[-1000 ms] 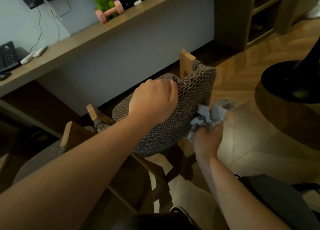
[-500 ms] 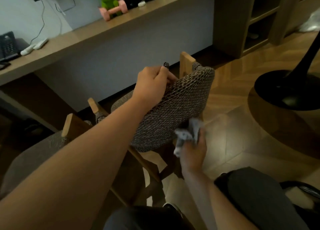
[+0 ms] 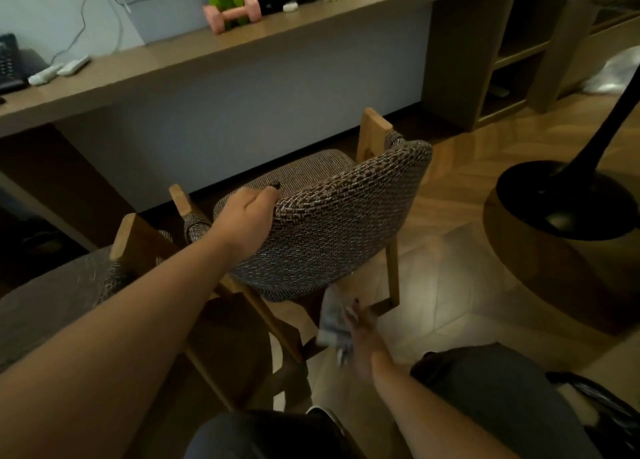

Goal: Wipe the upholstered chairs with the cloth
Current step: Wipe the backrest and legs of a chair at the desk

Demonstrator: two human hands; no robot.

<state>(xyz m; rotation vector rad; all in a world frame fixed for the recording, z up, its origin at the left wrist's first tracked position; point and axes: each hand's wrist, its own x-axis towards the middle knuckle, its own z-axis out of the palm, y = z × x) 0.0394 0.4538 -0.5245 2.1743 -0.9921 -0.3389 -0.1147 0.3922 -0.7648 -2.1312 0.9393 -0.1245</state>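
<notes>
brown-grey woven fabric covers the chair (image 3: 339, 223), which stands facing the long wooden tabletop (image 3: 242, 39). left hand (image 3: 247, 221) curls its grip over the top edge of the backrest, thumb on the inner side. right hand (image 3: 363, 337) is low, below the backrest near the chair's wooden rear leg, its grip bunched around a pale grey cloth (image 3: 332, 323); blurred. second upholstered chair (image 3: 52, 296) just beside, at left. pink dumbbell (image 3: 232, 13) on the tabletop.
</notes>
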